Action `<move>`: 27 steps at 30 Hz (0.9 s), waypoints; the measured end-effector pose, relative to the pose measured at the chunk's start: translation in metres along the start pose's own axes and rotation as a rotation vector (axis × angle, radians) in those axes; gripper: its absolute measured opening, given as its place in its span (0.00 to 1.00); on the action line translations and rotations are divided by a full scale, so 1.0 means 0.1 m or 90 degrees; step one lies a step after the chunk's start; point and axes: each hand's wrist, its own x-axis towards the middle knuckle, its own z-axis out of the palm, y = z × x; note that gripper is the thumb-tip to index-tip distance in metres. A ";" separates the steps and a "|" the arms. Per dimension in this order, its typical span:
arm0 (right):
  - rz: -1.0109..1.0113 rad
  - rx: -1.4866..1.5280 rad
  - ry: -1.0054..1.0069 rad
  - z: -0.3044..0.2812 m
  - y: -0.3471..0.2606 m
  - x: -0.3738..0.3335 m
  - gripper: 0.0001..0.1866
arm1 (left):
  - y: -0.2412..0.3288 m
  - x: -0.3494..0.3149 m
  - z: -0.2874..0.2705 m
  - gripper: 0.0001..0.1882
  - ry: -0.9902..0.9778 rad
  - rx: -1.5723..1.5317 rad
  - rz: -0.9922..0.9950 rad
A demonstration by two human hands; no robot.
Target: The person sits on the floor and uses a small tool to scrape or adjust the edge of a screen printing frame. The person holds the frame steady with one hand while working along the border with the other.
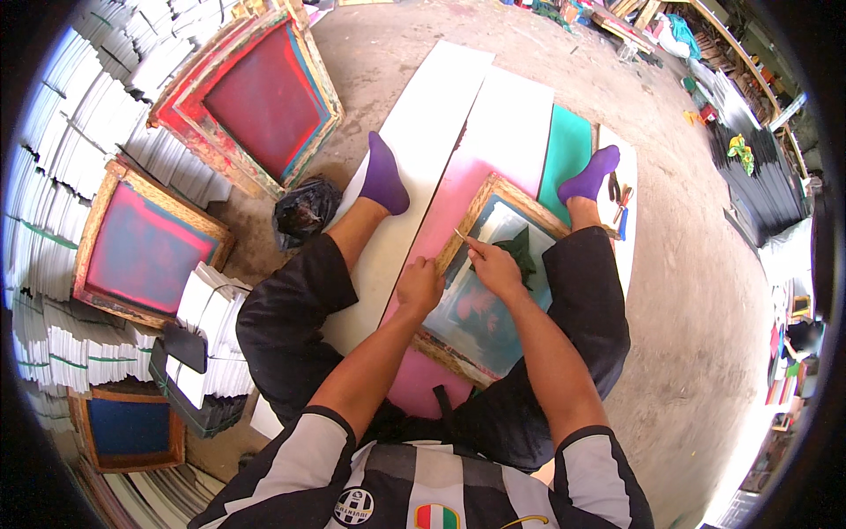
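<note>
A wooden screen-printing frame (532,204) with blue-grey mesh lies tilted between my legs, over a pink board. My left hand (420,286) is closed at the frame's left edge, its fingers curled against the wood. Over the mesh, my right hand (495,267) pinches a small thin tool (460,234) with a pale tip, which points at the frame's upper left side. Most of that tool is hidden by my fingers, so its kind does not show. A crumpled dark green cloth (523,254) rests on the mesh beside my right hand.
Long white boards (432,101) and a green board (568,145) extend ahead. Pliers (614,186) and screwdrivers (625,204) lie beside my right foot. At left stand red-stained frames (169,122), a black plastic bag (304,212) and stacks of white sheets (75,189).
</note>
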 end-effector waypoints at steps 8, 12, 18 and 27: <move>-0.009 -0.072 -0.037 0.12 -0.02 -0.12 0.22 | -0.16 -0.53 0.06 0.24 0.019 -0.076 -0.044; -0.029 -0.109 -0.079 0.18 0.03 -0.25 0.22 | -0.18 -0.53 0.09 0.26 0.071 -0.131 -0.034; -0.085 -0.083 -0.053 0.27 0.15 -0.35 0.21 | -0.09 -0.39 0.06 0.26 0.067 -0.135 -0.066; -0.080 -0.089 -0.058 0.30 0.16 -0.31 0.21 | -0.11 -0.37 -0.01 0.26 0.034 -0.171 -0.083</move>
